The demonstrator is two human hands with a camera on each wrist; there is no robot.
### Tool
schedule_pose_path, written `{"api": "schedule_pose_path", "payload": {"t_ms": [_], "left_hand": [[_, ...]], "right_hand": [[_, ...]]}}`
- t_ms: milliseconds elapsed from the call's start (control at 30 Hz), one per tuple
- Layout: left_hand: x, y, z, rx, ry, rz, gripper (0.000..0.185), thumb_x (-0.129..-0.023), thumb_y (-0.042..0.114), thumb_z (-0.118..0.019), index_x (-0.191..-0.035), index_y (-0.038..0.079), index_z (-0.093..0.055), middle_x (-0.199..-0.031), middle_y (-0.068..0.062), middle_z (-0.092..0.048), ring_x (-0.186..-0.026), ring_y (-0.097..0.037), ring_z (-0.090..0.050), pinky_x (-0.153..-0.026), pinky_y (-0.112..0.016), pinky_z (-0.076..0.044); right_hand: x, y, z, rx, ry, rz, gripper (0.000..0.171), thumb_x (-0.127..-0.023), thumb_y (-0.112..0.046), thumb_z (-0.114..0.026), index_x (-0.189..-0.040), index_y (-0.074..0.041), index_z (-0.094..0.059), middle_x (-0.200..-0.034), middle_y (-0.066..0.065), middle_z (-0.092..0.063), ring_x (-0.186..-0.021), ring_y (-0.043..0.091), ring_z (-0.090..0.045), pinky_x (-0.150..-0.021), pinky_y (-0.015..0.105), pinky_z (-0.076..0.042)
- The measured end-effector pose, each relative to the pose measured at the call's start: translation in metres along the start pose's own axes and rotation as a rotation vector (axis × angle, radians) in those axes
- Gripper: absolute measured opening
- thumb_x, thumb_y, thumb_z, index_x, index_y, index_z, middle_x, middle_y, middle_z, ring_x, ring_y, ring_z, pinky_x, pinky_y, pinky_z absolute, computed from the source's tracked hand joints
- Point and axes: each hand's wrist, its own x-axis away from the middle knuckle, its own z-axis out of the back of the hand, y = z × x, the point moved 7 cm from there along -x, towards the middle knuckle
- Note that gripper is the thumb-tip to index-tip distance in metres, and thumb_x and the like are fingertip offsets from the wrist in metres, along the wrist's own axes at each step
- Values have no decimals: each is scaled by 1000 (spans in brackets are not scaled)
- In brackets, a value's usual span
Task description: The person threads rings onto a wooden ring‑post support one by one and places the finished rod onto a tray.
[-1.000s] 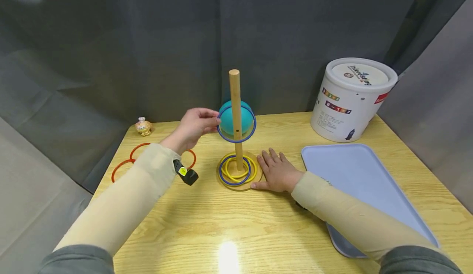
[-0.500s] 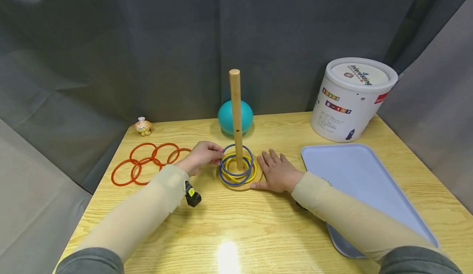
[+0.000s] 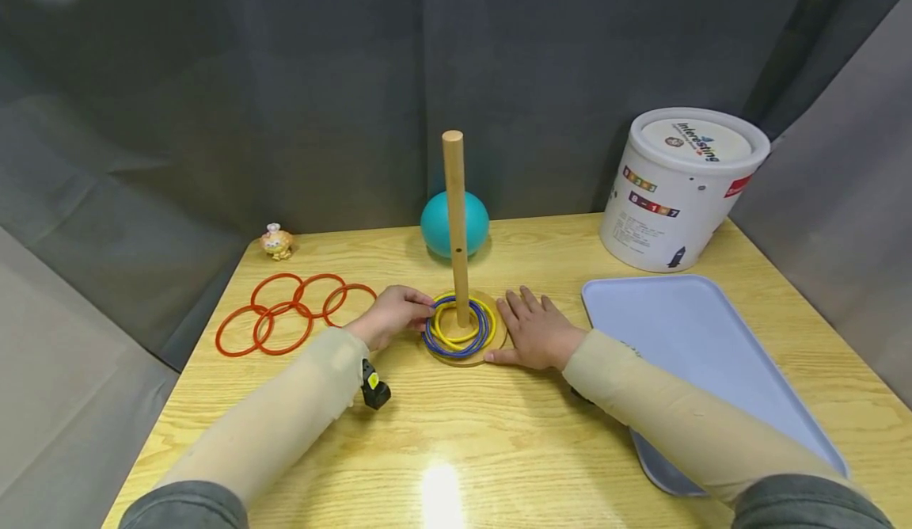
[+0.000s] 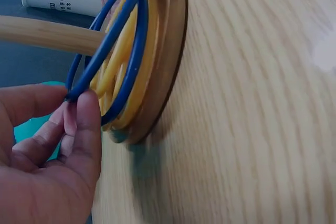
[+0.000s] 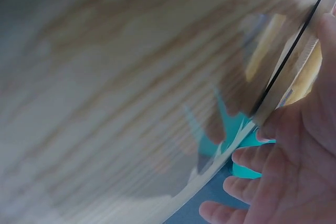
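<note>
Between thumb and index finger, my left hand (image 3: 393,313) pinches a blue ring (image 4: 93,72) that encircles the wooden post (image 3: 454,220) low down. In the left wrist view this ring lies tilted just over another blue ring (image 4: 137,51) and several yellow rings (image 4: 115,59), all around the post. The post stands upright on a round wooden base (image 3: 501,339). My right hand (image 3: 536,331) lies flat with fingers spread, touching the right side of the base. The right wrist view shows its fingers straight beside the base edge (image 5: 283,85).
Several red rings (image 3: 283,351) lie overlapping on the table at left, with a small figurine (image 3: 276,242) behind them. A teal ball (image 3: 435,224) sits behind the post. At right are a lavender tray (image 3: 663,307) and a white lidded bucket (image 3: 663,204).
My left hand has come down along the post with the blue ring, from in front of the ball to the rings on the base. My right hand has stayed in place.
</note>
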Motion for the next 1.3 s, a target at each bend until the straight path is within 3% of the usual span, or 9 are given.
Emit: {"api": "schedule_pose_path", "payload": {"t_ms": [167, 333, 467, 600, 700, 800, 967, 1133, 1300], "left_hand": [[2, -2, 8, 17, 20, -30, 25, -101, -3, -60, -123, -13, -64, -111, -20, -66, -75, -14, -65, -81, -31, -60], [7, 5, 29, 27, 66, -56, 30, -105, 1, -54, -130, -14, -59, -120, -27, -63, -96, -30, -68, -96, -44, -56], [10, 14, 63, 48, 116, -99, 32, -108, 4, -52, -134, -13, -56, -121, -22, -60, -106, -30, -64, -102, -46, -53], [12, 19, 105, 72, 166, -155, 39, -108, 11, -54, -140, -11, -51, -126, -18, -57, -105, -19, -63, -105, -41, -51], [15, 16, 132, 66, 198, -176, 46, -109, 15, -54, -146, -10, -45, -134, -19, -53, -107, -14, -62, -108, -40, -48], [17, 7, 151, 34, 232, -164, 50, -109, 18, -55, -149, -9, -43, -141, -23, -49, -118, -23, -60, -111, -43, -45], [7, -20, 168, -13, 259, -117, 53, -108, 16, -57, -152, -9, -40, -147, -27, -48, -134, -39, -50, -111, -45, -44], [-7, -44, 174, -70, 254, -67, 54, -106, 16, -60, -151, -6, -43, -141, -24, -53, -124, -34, -56, -102, -38, -51], [-13, -51, 170, -204, 232, -46, 49, -105, 16, -59, -147, -7, -47, -136, -25, -55, -120, -35, -57, -97, -41, -51]], "right_hand": [[-1, 1, -1, 3, 4, 1, 100, -100, -72, -46, -161, 4, -23, -165, 28, -20, -152, 49, -14, -119, 65, -23], [-2, 2, -3, -1, 9, 2, 100, -99, -72, -45, -161, 3, -23, -165, 28, -20, -152, 49, -14, -119, 65, -23], [-2, 1, -3, 2, 17, 3, 100, -99, -72, -46, -161, 4, -24, -165, 28, -21, -152, 49, -15, -118, 65, -24], [-2, 2, -2, 1, 24, 1, 100, -99, -72, -46, -161, 5, -25, -165, 29, -23, -152, 49, -17, -118, 66, -25], [-2, 2, -2, -7, 25, 2, 100, -99, -71, -46, -161, 5, -25, -164, 29, -23, -152, 49, -17, -118, 66, -26], [-1, 1, -1, -13, 25, 5, 100, -100, -71, -47, -161, 5, -25, -164, 29, -23, -152, 49, -17, -117, 66, -26], [-1, 2, -1, 0, 17, 0, 99, -100, -71, -46, -161, 4, -24, -165, 28, -23, -152, 49, -17, -118, 65, -26], [-1, 2, -2, -11, 10, -1, 100, -100, -71, -46, -161, 4, -23, -165, 28, -23, -152, 49, -16, -118, 66, -25], [-1, 2, -3, -20, 11, -2, 100, -100, -71, -46, -161, 4, -23, -165, 28, -23, -152, 49, -16, -118, 66, -25]]}}
